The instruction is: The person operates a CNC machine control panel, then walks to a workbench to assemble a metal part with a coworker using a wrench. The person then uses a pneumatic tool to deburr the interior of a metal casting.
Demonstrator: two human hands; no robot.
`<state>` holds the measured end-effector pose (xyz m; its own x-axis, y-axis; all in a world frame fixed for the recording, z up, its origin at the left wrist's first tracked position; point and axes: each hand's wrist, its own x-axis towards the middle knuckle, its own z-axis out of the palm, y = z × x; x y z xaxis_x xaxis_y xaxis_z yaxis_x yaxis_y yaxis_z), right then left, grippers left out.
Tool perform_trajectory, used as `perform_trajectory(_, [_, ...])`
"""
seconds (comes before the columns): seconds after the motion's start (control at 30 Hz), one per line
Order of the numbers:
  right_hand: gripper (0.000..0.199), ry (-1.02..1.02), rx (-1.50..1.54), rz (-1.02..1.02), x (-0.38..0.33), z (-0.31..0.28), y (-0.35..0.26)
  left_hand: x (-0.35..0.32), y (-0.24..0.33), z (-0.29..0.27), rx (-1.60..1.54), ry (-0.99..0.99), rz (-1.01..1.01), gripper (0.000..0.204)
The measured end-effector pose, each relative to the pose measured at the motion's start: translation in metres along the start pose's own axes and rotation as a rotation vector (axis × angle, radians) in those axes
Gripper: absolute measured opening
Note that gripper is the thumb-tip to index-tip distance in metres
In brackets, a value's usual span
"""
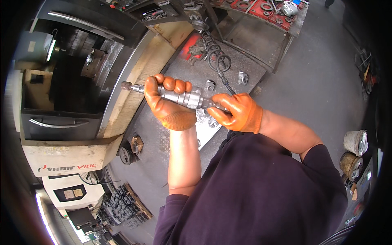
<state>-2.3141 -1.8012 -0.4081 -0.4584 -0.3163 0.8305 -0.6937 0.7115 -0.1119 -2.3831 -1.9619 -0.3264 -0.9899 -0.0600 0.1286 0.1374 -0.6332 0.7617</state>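
Both my hands wear orange gloves and hold a grey metal pneumatic grinder (185, 98) level in front of my chest. My left hand (167, 104) wraps the front of its body, behind the small brown grinding tip (126, 85) that points left. My right hand (237, 112) grips the rear end, where a black coiled air hose (214, 55) runs off toward the bench.
A large machine tool (69, 94) with an open dark chamber and sloped metal sill stands to the left. A chequered steel floor plate (188, 69) below carries small metal parts (243, 77). A metal bench (261, 28) with red trays stands behind; buckets (355, 143) sit at the right.
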Motion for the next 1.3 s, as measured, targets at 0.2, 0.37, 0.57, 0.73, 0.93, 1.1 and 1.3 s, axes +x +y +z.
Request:
perform_trajectory(0.2, [0.035,-0.277,0.282,0.383,-0.011,0.017,-0.003,-0.004,-0.010,-0.013,0.015,-0.019,-0.006,0.025])
perform_trajectory(0.37, [0.060,-0.398,0.859,0.874,0.014,0.003,-0.012,-0.011,-0.018,-0.028,0.077,-0.060,0.037,0.041])
perform_trajectory(0.57, [0.061,-0.435,0.902,1.019,0.010,0.028,-0.014,-0.004,-0.025,-0.044,-0.034,0.049,-0.154,0.030])
perform_trajectory(0.73, [0.053,-0.596,0.941,1.067,0.032,0.032,-0.007,0.009,-0.032,-0.066,-0.075,0.066,-0.142,0.029])
perform_trajectory(0.93, [0.047,-0.532,0.804,0.787,0.018,0.067,0.016,0.042,-0.023,-0.089,-0.169,0.194,-0.097,0.036])
perform_trajectory(1.1, [0.046,-0.481,0.715,0.817,0.033,0.073,0.019,0.058,-0.015,-0.083,-0.125,0.314,-0.062,0.041])
perform_trajectory(1.3, [0.034,-0.176,0.480,0.518,0.024,0.076,0.034,0.083,-0.001,-0.079,-0.081,0.525,-0.083,0.045])
